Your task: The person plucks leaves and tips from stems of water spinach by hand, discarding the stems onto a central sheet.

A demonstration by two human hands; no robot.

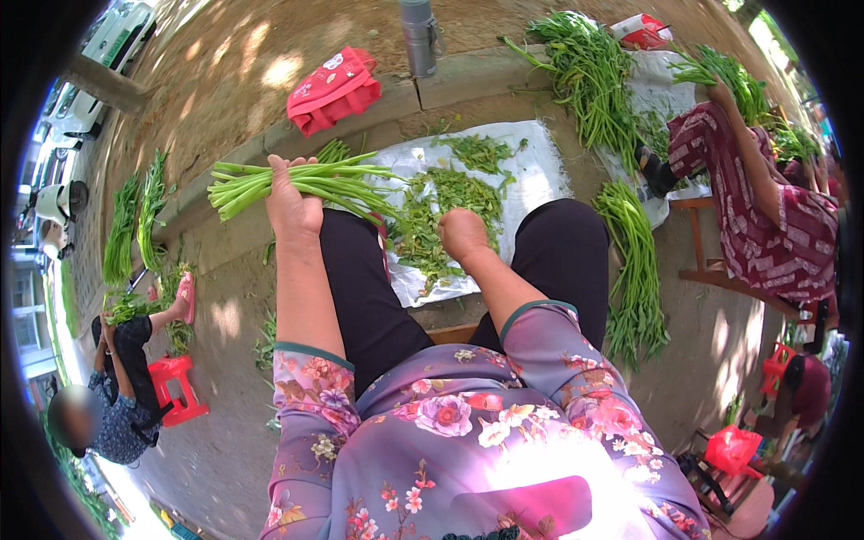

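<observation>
My left hand is wrapped round a bundle of long green vegetable stems, held crosswise above my left knee. The stems look mostly bare of leaves and stick out on both sides of the fist. My right hand is closed between my knees, above a white sheet. Whatever its fingers hold, if anything, is hidden. Plucked green leaves lie scattered in a heap on the sheet beneath it. More green stems show just behind the held bundle.
A red bag and a grey flask stand by the kerb ahead. Long leafy greens lie in piles to the right. Co-workers sit at both sides, one on the left near a red stool.
</observation>
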